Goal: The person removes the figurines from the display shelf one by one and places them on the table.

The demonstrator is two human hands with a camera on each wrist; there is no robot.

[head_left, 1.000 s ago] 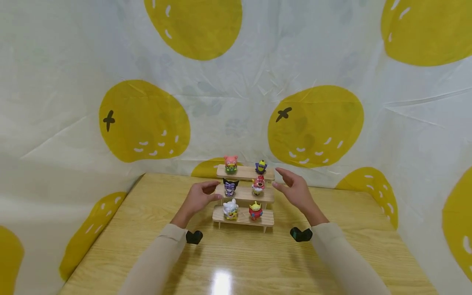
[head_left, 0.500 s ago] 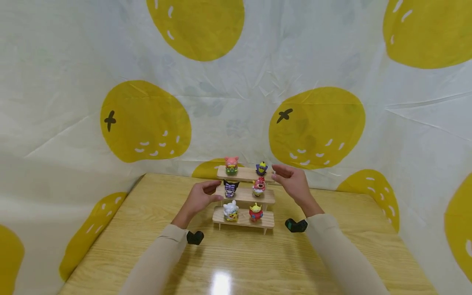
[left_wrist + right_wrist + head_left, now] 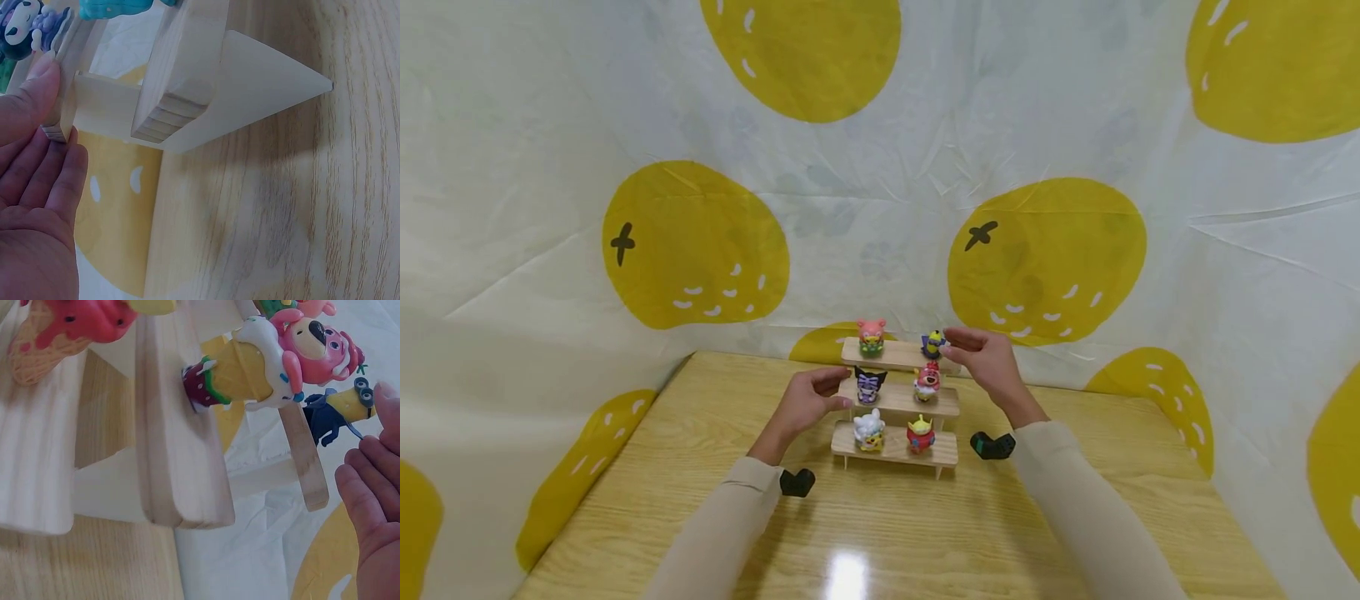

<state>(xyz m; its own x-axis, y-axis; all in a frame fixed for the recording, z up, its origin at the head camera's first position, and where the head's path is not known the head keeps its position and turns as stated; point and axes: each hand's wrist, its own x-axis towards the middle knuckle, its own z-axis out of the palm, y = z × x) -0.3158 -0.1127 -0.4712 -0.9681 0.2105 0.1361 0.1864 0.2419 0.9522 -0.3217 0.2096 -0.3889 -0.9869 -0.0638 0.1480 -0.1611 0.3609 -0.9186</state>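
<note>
A three-tier wooden display stand (image 3: 891, 454) bears several small toy figures, two on each tier. My left hand (image 3: 805, 404) holds the left end of the middle tier, thumb on top and fingers underneath, beside a purple-and-black figure (image 3: 868, 387). On the top tier's right end stands a minion figure (image 3: 342, 412) in dark blue. My right hand (image 3: 988, 358) is right beside it, thumb and fingers apart and holding nothing. A pink bear figure (image 3: 309, 347) on an ice-cream cone stands on the middle tier, below the minion.
The other figures are a pink one (image 3: 871, 337) at top left, a white one (image 3: 868, 431) at bottom left and a red one with a yellow top (image 3: 920, 434) at bottom right. Behind the wooden table (image 3: 715, 517) hangs a fruit-patterned cloth (image 3: 865, 250).
My right hand has moved left, from outside the stand's right end to the minion figure. My left hand has stayed on the middle tier, and the figures stand as before.
</note>
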